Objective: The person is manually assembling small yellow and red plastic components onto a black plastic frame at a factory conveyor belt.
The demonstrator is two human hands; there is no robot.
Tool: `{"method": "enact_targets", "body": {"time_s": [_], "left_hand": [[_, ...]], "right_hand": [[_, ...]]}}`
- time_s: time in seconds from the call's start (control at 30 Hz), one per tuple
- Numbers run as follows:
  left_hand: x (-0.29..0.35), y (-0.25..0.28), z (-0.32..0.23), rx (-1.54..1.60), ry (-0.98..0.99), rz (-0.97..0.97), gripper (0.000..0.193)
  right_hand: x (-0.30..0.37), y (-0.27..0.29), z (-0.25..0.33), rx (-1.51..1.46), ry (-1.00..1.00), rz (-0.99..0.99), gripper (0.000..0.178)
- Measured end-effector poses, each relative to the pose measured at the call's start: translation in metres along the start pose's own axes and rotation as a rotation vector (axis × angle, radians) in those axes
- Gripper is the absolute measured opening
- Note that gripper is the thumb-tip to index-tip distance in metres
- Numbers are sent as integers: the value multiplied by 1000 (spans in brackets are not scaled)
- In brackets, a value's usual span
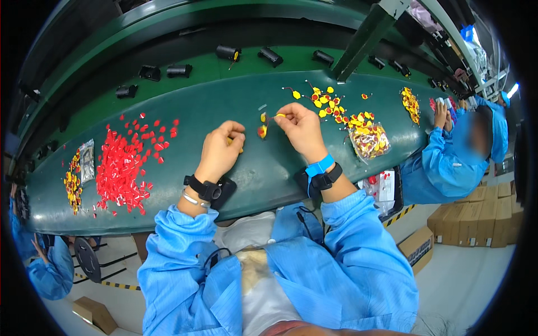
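Observation:
My left hand [220, 150] rests on the green work surface [269, 162], fingers curled around a small yellow piece that barely shows. My right hand [301, 129] pinches a small yellow part [279, 116] with a thin red wire; a yellow-and-red piece [261, 131] hangs between the two hands. Loose yellow parts with red wires [328, 103] lie just beyond my right hand. A clear bag of yellow and red parts [370, 140] sits to its right. A big spread of small red pieces [124, 162] lies to the left of my left hand.
A green conveyor [224, 67] behind the bench carries black cylindrical parts [228, 53]. A person in a blue coat [454, 157] works at the right, another blue sleeve [47, 269] shows at lower left. Cardboard boxes [476, 218] stand on the floor right.

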State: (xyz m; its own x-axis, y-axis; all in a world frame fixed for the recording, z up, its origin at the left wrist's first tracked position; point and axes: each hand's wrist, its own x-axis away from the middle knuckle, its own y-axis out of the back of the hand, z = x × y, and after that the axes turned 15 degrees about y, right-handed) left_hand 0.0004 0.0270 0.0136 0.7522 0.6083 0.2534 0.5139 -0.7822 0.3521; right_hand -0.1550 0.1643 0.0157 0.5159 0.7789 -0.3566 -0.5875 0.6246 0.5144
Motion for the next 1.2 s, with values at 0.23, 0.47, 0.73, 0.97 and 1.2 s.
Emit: {"method": "enact_targets", "body": {"time_s": [0.23, 0.47, 0.73, 0.97, 1.2], "left_hand": [[-2, -13, 16, -39, -99, 22, 19], [-1, -14, 15, 127, -23, 51, 19], [-3, -15, 16, 98, -4, 52, 22], [-2, -20, 3, 324, 76, 166, 44], [4, -19, -15, 665, 68, 502, 49]], "right_hand": [[-5, 9, 6, 121, 34, -16, 11], [-6, 8, -5, 46, 85, 12, 11], [-6, 18, -1, 49, -1, 2, 13], [-2, 31, 17, -448, -144, -63, 8], [9, 34, 29, -751, -182, -26, 12]]}}
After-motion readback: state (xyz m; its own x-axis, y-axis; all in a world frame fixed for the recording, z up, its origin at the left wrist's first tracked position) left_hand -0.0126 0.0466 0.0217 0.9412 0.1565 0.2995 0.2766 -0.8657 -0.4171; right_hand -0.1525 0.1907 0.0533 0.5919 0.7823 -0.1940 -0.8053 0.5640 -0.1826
